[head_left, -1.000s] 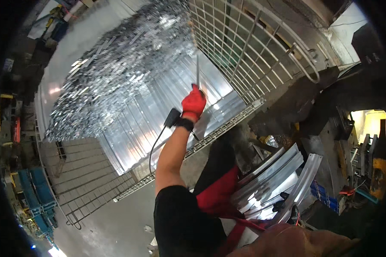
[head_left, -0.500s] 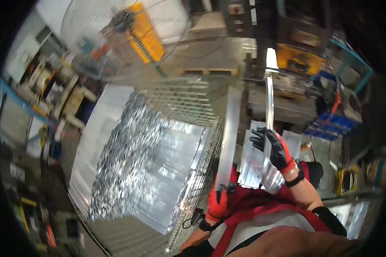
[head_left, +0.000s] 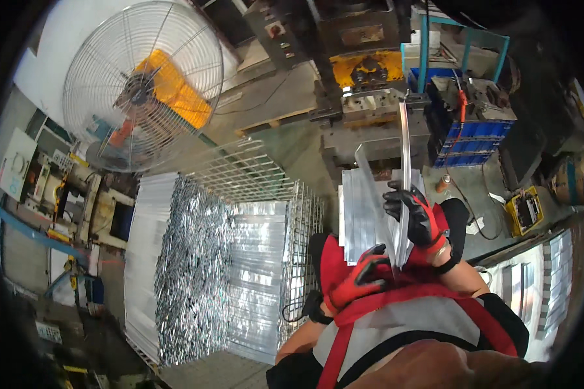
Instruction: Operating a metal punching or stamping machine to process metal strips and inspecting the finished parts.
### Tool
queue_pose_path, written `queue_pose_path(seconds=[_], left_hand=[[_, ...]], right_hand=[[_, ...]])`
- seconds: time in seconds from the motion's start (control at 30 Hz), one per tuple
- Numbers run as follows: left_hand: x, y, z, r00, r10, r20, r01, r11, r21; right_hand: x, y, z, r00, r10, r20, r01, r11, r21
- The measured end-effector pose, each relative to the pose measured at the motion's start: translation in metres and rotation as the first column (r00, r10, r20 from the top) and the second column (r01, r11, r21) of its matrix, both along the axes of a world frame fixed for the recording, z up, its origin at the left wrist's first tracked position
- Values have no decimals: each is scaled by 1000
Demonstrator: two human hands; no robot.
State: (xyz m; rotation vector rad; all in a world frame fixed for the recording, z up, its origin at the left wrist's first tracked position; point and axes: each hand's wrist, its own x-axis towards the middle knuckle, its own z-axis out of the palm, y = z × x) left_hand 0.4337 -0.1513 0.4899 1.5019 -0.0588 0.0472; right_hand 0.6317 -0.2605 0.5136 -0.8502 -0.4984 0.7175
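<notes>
My right hand [head_left: 416,215], in a red glove with black palm and fingers, is closed around a long, narrow aluminium profile [head_left: 405,152] standing nearly upright. In front of my lap my left hand [head_left: 363,279], gloved alike, grips a second flat aluminium strip [head_left: 372,178] near its lower end. That strip leans away to the upper left, and its lower end comes close to the foot of the profile. Whether the two touch there I cannot tell. Beyond them lies a stack of silvery aluminium strips [head_left: 352,211], partly hidden by the pieces in my hands.
At left, a wire mesh cage [head_left: 308,227] holds many stacked metal strips [head_left: 256,279]. A large fan [head_left: 139,87] stands behind it. Ahead is a press machine [head_left: 370,129]; blue crates [head_left: 474,139] stand right of it, with a yellow bin [head_left: 525,211] nearer.
My left hand has moved right with its strip, bringing it beside the profile in my right hand. The view has turned to the right, showing more of the press and crates.
</notes>
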Motion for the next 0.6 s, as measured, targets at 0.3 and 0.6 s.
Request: queue_pose_path(seconds=[0.3,0.6], left_hand=[[29,10,-46,981,178,-83,-177,619,-765],[46,29,-125,921,-84,381,390,239,-890]], right_hand=[[-44,5,-11,809,368,-459,-360,927,109],[-42,23,-7,696,406,-592,-453,888,77]])
